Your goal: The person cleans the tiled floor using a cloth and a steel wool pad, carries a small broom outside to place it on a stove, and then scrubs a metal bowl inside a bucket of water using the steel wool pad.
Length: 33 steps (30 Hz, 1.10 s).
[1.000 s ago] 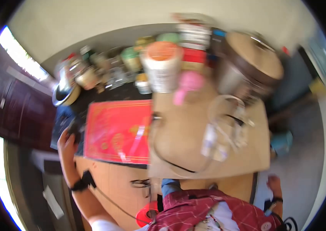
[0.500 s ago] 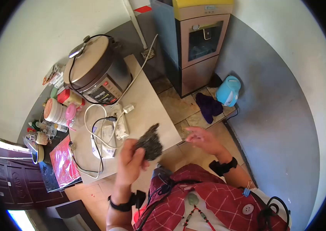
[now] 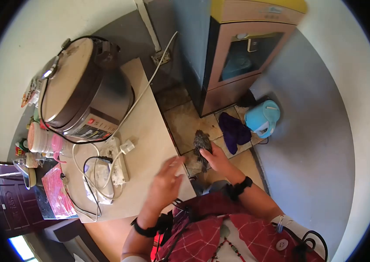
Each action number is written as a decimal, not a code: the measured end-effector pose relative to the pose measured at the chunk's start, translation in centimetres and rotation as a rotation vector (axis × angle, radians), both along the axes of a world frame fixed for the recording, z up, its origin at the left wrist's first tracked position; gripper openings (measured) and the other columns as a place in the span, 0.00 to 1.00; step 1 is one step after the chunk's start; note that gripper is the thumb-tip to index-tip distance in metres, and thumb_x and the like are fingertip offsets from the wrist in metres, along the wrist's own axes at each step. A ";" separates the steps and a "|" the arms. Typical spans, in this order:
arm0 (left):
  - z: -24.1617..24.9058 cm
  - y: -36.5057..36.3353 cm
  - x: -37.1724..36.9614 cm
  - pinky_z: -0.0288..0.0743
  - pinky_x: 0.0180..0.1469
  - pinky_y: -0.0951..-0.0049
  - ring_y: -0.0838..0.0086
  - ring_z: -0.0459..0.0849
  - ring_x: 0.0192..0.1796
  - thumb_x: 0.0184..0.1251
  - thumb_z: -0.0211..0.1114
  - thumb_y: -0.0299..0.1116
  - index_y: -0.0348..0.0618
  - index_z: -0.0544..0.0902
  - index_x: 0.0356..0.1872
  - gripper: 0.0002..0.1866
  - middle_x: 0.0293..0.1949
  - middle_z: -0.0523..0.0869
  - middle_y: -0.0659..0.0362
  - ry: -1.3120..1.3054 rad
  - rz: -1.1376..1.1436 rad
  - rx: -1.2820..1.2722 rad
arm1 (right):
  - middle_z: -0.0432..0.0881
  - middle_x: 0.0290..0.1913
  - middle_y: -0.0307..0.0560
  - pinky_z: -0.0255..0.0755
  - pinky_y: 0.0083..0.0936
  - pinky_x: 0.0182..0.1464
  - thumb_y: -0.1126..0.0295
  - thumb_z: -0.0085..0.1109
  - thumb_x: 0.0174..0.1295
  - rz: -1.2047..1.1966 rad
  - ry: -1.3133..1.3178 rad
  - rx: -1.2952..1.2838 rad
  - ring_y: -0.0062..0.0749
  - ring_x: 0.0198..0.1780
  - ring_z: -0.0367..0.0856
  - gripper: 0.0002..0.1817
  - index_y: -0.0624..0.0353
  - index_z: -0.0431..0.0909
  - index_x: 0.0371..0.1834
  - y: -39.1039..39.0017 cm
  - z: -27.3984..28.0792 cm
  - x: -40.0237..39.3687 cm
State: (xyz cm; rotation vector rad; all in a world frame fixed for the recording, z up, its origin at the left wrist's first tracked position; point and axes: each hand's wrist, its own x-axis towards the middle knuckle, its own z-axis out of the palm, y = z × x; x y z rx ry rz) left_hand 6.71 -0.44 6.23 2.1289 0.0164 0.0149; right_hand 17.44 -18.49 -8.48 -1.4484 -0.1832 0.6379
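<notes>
Out of our left fingers (image 3: 171, 165) and into our right fingers (image 3: 209, 156), the dark clump (image 3: 202, 146) has passed since the earlier frame. We now have it pinched in the right fingers, its ragged upper part rising above the thumb and a narrow end hanging below. Our left fingers have let go; they are spread and slightly curled, blurred, apart from the clump and over the near right edge of the pale surface (image 3: 150, 144).

Left of the left fingers, on that surface, we see a white power strip (image 3: 120, 168) with a white plug (image 3: 127, 146) at its upper end, tangled cords, and a white packet (image 3: 100, 183) beside the strip. Up and to the left of both sets of fingers sits the big cooker (image 3: 84, 91), and past it the pink cup (image 3: 57, 144). To the right of the right fingers, a purple cloth (image 3: 234, 131) lies on the floor (image 3: 176, 120) near a blue kettle (image 3: 263, 118); above them stands the water dispenser (image 3: 241, 65).
</notes>
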 end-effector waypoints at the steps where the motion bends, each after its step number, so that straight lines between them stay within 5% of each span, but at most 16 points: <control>1: -0.4 1.3 -0.2 0.77 0.47 0.63 0.51 0.79 0.51 0.55 0.61 0.20 0.40 0.71 0.60 0.27 0.56 0.74 0.44 -0.033 0.085 0.203 | 0.81 0.38 0.54 0.73 0.30 0.41 0.62 0.55 0.64 0.053 -0.249 -0.248 0.39 0.38 0.81 0.22 0.64 0.65 0.56 0.3 -2.1 2.0; 2: -0.9 2.7 -0.4 0.74 0.53 0.60 0.48 0.77 0.54 0.53 0.63 0.20 0.40 0.71 0.60 0.29 0.57 0.73 0.43 -0.068 0.172 0.409 | 0.81 0.38 0.54 0.73 0.30 0.41 0.62 0.55 0.64 0.075 -0.244 -0.248 0.39 0.38 0.81 0.22 0.64 0.65 0.56 1.1 -2.3 4.0; 4: -2.7 4.7 -2.3 0.67 0.60 0.57 0.45 0.72 0.59 0.54 0.63 0.22 0.38 0.71 0.60 0.28 0.58 0.72 0.41 -0.034 0.382 0.455 | 0.80 0.39 0.65 0.73 0.38 0.44 0.59 0.56 0.62 0.202 -0.285 -0.827 0.55 0.42 0.80 0.30 0.64 0.59 0.61 3.6 -2.6 7.9; 7: -2.7 4.4 -4.1 0.61 0.64 0.55 0.44 0.64 0.65 0.57 0.61 0.25 0.37 0.67 0.63 0.30 0.63 0.65 0.39 0.277 0.583 0.581 | 0.80 0.39 0.67 0.72 0.43 0.44 0.56 0.54 0.61 0.212 -0.471 -0.852 0.59 0.42 0.80 0.32 0.64 0.56 0.61 8.9 -9.1 13.6; 9: -3.4 2.9 -3.9 0.54 0.67 0.52 0.43 0.57 0.69 0.62 0.56 0.29 0.36 0.63 0.66 0.30 0.67 0.58 0.39 0.438 0.597 0.605 | 0.80 0.38 0.68 0.73 0.46 0.44 0.50 0.53 0.61 0.071 -0.512 -0.720 0.60 0.41 0.80 0.31 0.65 0.62 0.57 12.8 -13.4 16.9; 13: -4.6 2.2 -3.8 0.43 0.70 0.47 0.40 0.53 0.70 0.65 0.46 0.35 0.31 0.61 0.66 0.29 0.69 0.54 0.36 0.489 0.617 0.665 | 0.81 0.40 0.64 0.73 0.46 0.45 0.49 0.52 0.62 0.083 -0.585 -0.805 0.62 0.43 0.79 0.29 0.64 0.65 0.53 20.0 -22.3 23.8; 17: -6.1 2.3 -3.7 0.47 0.70 0.46 0.43 0.54 0.70 0.74 0.41 0.48 0.38 0.59 0.69 0.30 0.68 0.56 0.37 0.372 0.690 0.591 | 0.82 0.40 0.60 0.74 0.46 0.45 0.57 0.52 0.63 0.262 -0.619 -0.903 0.57 0.43 0.80 0.20 0.62 0.71 0.48 23.3 -24.6 25.8; 20: -6.4 2.4 -3.9 0.41 0.72 0.49 0.45 0.49 0.72 0.75 0.37 0.38 0.30 0.57 0.68 0.27 0.70 0.53 0.39 0.378 0.634 0.647 | 0.83 0.39 0.56 0.75 0.45 0.43 0.60 0.53 0.62 0.639 -0.655 -1.098 0.52 0.43 0.82 0.16 0.61 0.75 0.46 24.6 -27.2 25.4; 27: -6.4 2.2 -4.5 0.41 0.71 0.48 0.44 0.49 0.72 0.75 0.37 0.42 0.29 0.57 0.67 0.28 0.70 0.51 0.37 0.399 0.663 0.600 | 0.84 0.41 0.51 0.76 0.41 0.43 0.64 0.58 0.57 0.686 -0.727 -1.096 0.46 0.43 0.83 0.22 0.60 0.70 0.54 24.7 -29.8 24.6; 29: -6.6 2.3 -4.6 0.43 0.71 0.48 0.43 0.50 0.72 0.75 0.37 0.42 0.28 0.58 0.67 0.29 0.70 0.52 0.36 0.421 0.654 0.641 | 0.82 0.38 0.53 0.76 0.39 0.40 0.58 0.56 0.57 0.223 -1.278 -0.628 0.44 0.40 0.82 0.18 0.55 0.76 0.47 28.0 -36.5 27.1; 30: -6.7 2.2 -4.6 0.45 0.71 0.49 0.42 0.51 0.71 0.74 0.37 0.42 0.27 0.59 0.66 0.29 0.69 0.53 0.35 0.433 0.665 0.651 | 0.82 0.40 0.52 0.75 0.37 0.45 0.59 0.59 0.56 0.322 -1.321 -0.788 0.43 0.43 0.81 0.21 0.57 0.74 0.50 29.9 -32.4 28.1; 33: -6.8 1.9 -4.9 0.48 0.70 0.50 0.41 0.54 0.70 0.74 0.37 0.43 0.24 0.60 0.65 0.30 0.68 0.54 0.33 0.460 0.682 0.689 | 0.82 0.40 0.50 0.74 0.38 0.41 0.54 0.54 0.58 0.482 -1.175 -0.836 0.41 0.41 0.82 0.16 0.53 0.79 0.40 35.2 -34.6 30.6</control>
